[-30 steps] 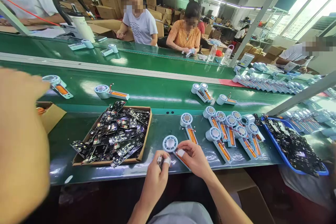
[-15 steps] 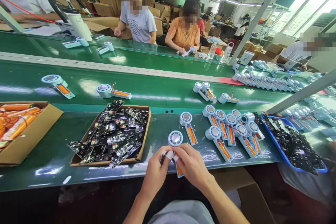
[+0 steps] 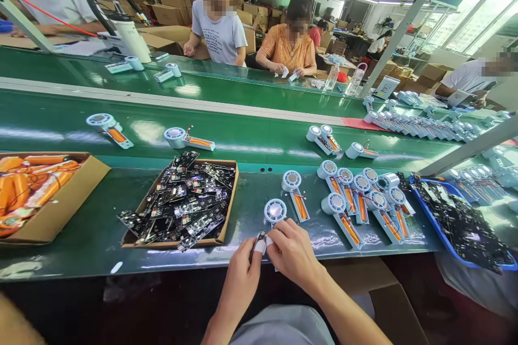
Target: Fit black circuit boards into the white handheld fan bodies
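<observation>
My left hand (image 3: 242, 275) pinches a small black circuit board (image 3: 257, 239) with taped fingertips at the near edge of the green bench. My right hand (image 3: 292, 250) lies closed over the handle of a white hand-held fan part (image 3: 275, 211), whose round head sticks out just beyond my fingers. Both hands meet over that handle. A shallow cardboard tray (image 3: 230, 210) full of black circuit boards sits just left of my hands. One more fan part (image 3: 294, 187) with an orange battery lies just beyond my right hand.
A cluster of fan parts (image 3: 364, 197) lies to the right, then a blue tray (image 3: 449, 248) of circuit boards. A cardboard box (image 3: 60, 207) of orange batteries stands at far left. Fan parts ride the conveyor belt (image 3: 251, 143). Several people work opposite.
My hands drew together over the fan part's handle, pulling it slightly nearer. A blurred shape at the left edge has gone, uncovering the battery box. The view shifted a little.
</observation>
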A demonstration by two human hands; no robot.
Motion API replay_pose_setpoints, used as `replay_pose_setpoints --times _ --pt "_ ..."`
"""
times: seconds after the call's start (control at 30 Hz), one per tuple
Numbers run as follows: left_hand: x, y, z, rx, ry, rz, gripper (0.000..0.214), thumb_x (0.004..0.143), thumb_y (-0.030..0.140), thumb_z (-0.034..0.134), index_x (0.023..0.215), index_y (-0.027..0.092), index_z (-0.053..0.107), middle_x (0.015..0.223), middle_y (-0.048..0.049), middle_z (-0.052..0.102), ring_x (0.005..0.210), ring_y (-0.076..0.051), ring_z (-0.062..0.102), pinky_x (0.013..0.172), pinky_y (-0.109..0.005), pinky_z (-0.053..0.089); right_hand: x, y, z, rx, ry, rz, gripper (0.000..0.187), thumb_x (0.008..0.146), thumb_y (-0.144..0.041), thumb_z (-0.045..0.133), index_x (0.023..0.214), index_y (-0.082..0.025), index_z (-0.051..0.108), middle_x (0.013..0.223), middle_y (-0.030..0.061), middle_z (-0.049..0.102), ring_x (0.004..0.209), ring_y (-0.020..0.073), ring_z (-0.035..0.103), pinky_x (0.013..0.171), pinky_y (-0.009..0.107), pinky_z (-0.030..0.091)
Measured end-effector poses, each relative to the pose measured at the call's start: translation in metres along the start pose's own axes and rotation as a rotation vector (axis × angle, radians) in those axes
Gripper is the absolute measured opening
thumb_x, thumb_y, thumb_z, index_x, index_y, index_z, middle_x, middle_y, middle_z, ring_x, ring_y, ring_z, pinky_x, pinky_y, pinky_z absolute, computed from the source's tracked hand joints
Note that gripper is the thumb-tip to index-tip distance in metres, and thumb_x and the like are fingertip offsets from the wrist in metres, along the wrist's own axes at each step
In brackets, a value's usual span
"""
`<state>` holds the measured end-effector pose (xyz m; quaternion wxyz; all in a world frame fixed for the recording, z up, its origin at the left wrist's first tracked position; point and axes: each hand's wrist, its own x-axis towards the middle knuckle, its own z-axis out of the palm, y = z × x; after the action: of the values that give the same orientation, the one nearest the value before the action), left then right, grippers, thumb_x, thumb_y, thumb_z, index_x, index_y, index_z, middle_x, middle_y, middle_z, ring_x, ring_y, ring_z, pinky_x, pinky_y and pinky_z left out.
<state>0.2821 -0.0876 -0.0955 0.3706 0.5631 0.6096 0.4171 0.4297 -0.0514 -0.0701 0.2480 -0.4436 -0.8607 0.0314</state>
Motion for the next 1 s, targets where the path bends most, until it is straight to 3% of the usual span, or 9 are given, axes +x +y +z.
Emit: replay_pose_setpoints --times 0.13,0.3,0.5,0.67,0.77,0.87,1.0 --pt "0.000 0.002 0.002 0.118 0.027 0.148 0.032 0.097 0.034 0.039 0.078 0.022 0.063 0.075 -0.0042 0.066 0.068 -0.021 0.065 0.064 -0.031 0.054 0.002 -0.004 -0.003 -0.035 -0.052 0.058 0.017 0.081 -0.007 0.059 0.070 -0.021 0.056 0.075 0.0012 0.062 0.069 0.0169 0.049 0.062 0.029 0.034" --pt "-0.004 -0.008 0.003 0.347 0.111 0.390 0.031 0.099 0.021 0.034 0.106 0.020 0.064 0.085 -0.0063 0.068 0.076 -0.022 0.070 0.066 -0.033 0.056 0.006 -0.006 -0.005 -0.005 -0.102 0.137 0.021 0.082 -0.007 0.059 0.068 -0.021 0.053 0.071 0.0007 0.059 0.068 0.0166 0.050 0.060 0.028 0.034" --pt "-0.007 -0.012 0.002 0.572 0.096 0.503 0.030 0.101 0.016 0.032 0.111 0.017 0.060 0.079 -0.0047 0.065 0.067 -0.022 0.070 0.057 -0.032 0.054 0.008 -0.011 0.001 -0.055 -0.108 0.143 0.019 0.084 -0.010 0.059 0.069 -0.022 0.056 0.072 0.0042 0.061 0.070 0.0197 0.053 0.063 0.030 0.041" --pt "0.000 -0.012 -0.010 0.482 -0.006 0.510 0.031 0.099 0.014 0.034 0.113 0.018 0.062 0.085 -0.0067 0.069 0.074 -0.022 0.072 0.061 -0.031 0.055 0.010 -0.003 -0.009 0.014 -0.219 0.014 0.017 0.089 -0.007 0.057 0.078 -0.020 0.063 0.081 0.0047 0.065 0.077 0.0186 0.058 0.066 0.027 0.044" --pt "0.006 -0.012 -0.018 0.323 -0.115 0.456 0.031 0.100 0.017 0.037 0.112 0.021 0.065 0.086 -0.0057 0.069 0.077 -0.021 0.071 0.065 -0.029 0.056 0.012 0.006 -0.018 0.127 -0.279 0.044 0.017 0.091 -0.007 0.057 0.087 -0.020 0.067 0.083 0.0025 0.068 0.078 0.0170 0.062 0.067 0.025 0.044" --pt "0.011 -0.014 -0.025 0.257 -0.195 0.422 0.032 0.099 0.017 0.038 0.111 0.022 0.067 0.090 -0.0059 0.070 0.080 -0.021 0.071 0.069 -0.030 0.056 0.012 0.014 -0.021 0.204 -0.281 0.104 0.016 0.092 -0.007 0.059 0.093 -0.019 0.069 0.084 0.0025 0.070 0.080 0.0173 0.064 0.070 0.025 0.046" --pt "0.016 -0.014 -0.029 0.275 -0.268 0.392 0.034 0.098 0.017 0.038 0.111 0.023 0.068 0.093 -0.0065 0.071 0.086 -0.023 0.072 0.074 -0.031 0.057 0.011 0.018 -0.019 0.283 -0.277 -0.018 0.020 0.095 -0.008 0.055 0.105 -0.019 0.068 0.091 0.0037 0.069 0.086 0.0171 0.064 0.075 0.024 0.047"
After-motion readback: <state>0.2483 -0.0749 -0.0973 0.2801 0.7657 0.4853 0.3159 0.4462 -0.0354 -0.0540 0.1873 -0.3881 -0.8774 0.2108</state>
